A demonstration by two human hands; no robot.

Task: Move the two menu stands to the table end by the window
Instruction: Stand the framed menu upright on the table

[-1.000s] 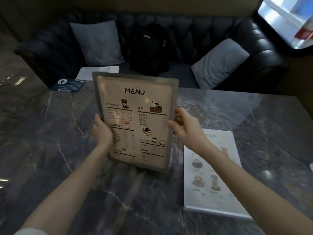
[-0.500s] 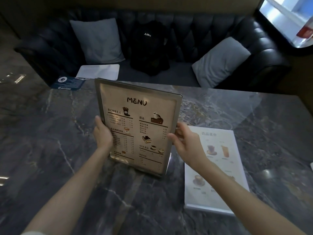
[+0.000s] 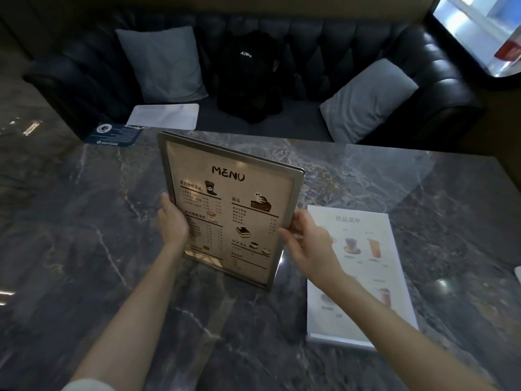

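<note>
A beige menu stand [image 3: 239, 198] headed "MENU", in a metal frame, is held upright over the middle of the dark marble table [image 3: 84, 221], tilted a little to the right. My left hand [image 3: 170, 221] grips its left edge and my right hand [image 3: 304, 238] grips its right edge. A second, white drinks menu stand [image 3: 366, 249] lies flat on the table just right of it, partly hidden by my right forearm. The window [image 3: 476, 29] is at the upper right.
A black leather sofa [image 3: 352, 35] runs along the table's far side with two grey cushions [image 3: 160, 63], a black backpack [image 3: 248, 77] and a white tray [image 3: 165, 117]. A blue card [image 3: 114, 134] lies at the far left table edge. A white object [image 3: 517, 273] shows at the right edge.
The menu stand has come down and tilted clockwise in both hands. More of the white menu is uncovered as my right arm shifted.
</note>
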